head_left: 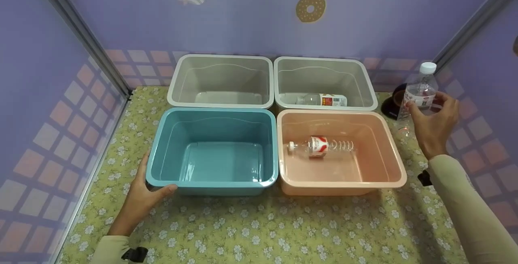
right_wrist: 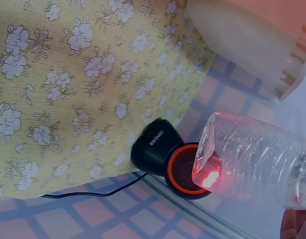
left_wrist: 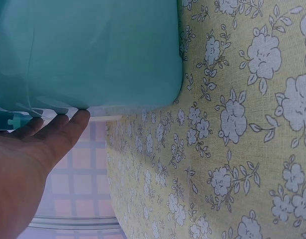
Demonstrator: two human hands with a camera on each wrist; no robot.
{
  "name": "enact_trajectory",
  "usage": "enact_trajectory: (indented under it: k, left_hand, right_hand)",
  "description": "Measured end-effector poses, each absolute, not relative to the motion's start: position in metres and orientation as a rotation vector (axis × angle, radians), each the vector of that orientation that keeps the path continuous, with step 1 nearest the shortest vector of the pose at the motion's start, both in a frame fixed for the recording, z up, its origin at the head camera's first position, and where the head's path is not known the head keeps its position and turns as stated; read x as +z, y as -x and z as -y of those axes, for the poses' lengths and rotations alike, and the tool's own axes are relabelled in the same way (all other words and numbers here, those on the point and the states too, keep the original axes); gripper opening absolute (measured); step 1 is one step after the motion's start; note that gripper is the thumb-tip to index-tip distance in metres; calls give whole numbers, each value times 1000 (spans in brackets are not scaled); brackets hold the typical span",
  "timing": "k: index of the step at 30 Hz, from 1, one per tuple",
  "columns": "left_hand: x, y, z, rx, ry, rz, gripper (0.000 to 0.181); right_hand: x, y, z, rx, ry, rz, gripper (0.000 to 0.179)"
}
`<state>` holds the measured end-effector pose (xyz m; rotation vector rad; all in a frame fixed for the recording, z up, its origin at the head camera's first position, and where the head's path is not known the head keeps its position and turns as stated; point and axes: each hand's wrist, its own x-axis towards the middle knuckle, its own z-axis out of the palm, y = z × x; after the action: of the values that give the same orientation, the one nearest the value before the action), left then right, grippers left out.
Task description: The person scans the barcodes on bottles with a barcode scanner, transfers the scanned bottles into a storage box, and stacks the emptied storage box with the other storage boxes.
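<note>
My right hand (head_left: 437, 124) pinches a clear plastic bottle (head_left: 423, 88) with a white cap and a pink-and-white label, thumb on one side and fingers on the other. The bottle is raised, cap up and slightly tilted. Beside it stands a black barcode scanner (right_wrist: 157, 147) with an orange ring; in the right wrist view, red light glows on the bottle's base. On the left, my left hand (head_left: 141, 199) rests at the near left corner of a blue bin (head_left: 214, 184). Its thumb lies along the front rim, and its extended fingers (left_wrist: 68, 130) touch the side wall.
An orange bin (head_left: 344, 184) holds a bottle with a red-and-white label (head_left: 318, 146). Behind it, one grey bin (head_left: 327, 108) contains another bottle (head_left: 334, 100); a second grey bin (head_left: 220, 105) stands left. Purple walls enclose the flowered tablecloth (head_left: 243, 231). The scanner's cord (right_wrist: 100, 194) runs along the wall.
</note>
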<state>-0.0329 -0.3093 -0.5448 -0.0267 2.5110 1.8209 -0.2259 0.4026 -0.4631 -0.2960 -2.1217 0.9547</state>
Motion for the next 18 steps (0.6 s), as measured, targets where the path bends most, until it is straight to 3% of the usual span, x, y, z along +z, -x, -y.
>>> enact_trajectory:
  k: [18]
  left_hand:
    - [-544, 34, 310, 1835, 18, -2503, 118]
  right_hand:
    - [-446, 222, -381, 890, 24, 2113, 57]
